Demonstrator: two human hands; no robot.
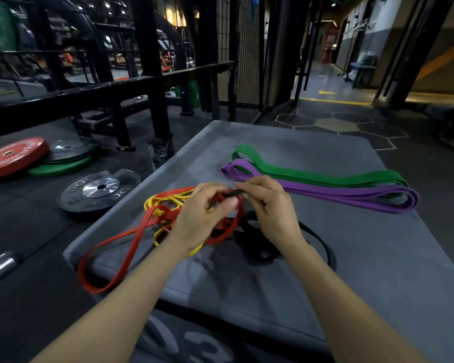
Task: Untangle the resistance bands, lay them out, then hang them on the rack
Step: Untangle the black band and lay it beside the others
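Head view: both forearms reach over a grey padded surface (351,258) with a matte, scuffed top and rounded edges. Where the left hand (202,218) and right hand (270,208) meet, the knot is largely covered, so the exact crossing of the strands cannot be made out. Left fingers (220,200) curl around a loop of the flat red band (131,244); right fingers (247,187) pinch a short stretch of the black band (320,244), whose remainder lies in dark coils under the right wrist and blurs into shadow. A thin yellow band (163,200) threads through the red one, partly hidden behind the left hand. The red loop's near end droops over the surface's left edge. Farther back on the surface, well apart from the tangle, a wide green band (325,176) and purple band (338,195) lie flattened side by side, touching. On the floor to the left lie round weight plates (100,189).
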